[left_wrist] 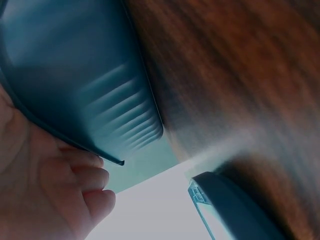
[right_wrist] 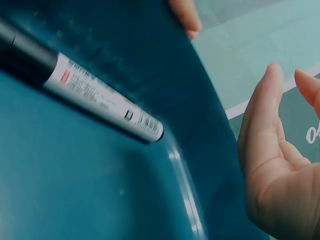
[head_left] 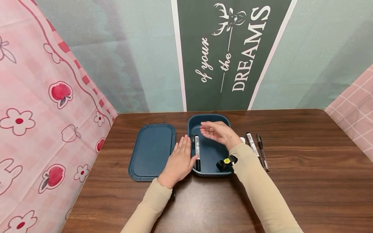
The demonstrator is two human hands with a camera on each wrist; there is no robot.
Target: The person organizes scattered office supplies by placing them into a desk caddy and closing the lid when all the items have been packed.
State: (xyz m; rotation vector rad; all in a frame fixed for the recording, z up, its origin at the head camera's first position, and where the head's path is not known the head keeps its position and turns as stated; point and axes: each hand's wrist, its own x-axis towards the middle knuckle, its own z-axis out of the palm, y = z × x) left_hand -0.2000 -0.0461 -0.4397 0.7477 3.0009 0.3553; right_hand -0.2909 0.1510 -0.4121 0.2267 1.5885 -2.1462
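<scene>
A dark blue box [head_left: 210, 155] stands on the table. Along its left rim lies my left hand [head_left: 179, 158], fingers straight and touching the wall; the left wrist view shows this hand [left_wrist: 55, 190] against the ridged outer wall [left_wrist: 75, 75]. Over the far part of the box hovers my right hand [head_left: 217, 131], holding nothing, its thumb and fingers apart in the right wrist view. Inside, by the left wall, lies a white marker with a black cap [head_left: 197, 152], also seen close up as the marker [right_wrist: 100, 95]. Next to it is a black pen [head_left: 193, 141].
The blue lid [head_left: 152, 152] lies flat left of the box. To the right, another white marker [head_left: 253, 144] and a black pen [head_left: 262, 152] lie on the wooden table [head_left: 306, 168]. A white item [head_left: 243, 139] is mostly hidden behind the right wrist. Printed cloths hang around the table.
</scene>
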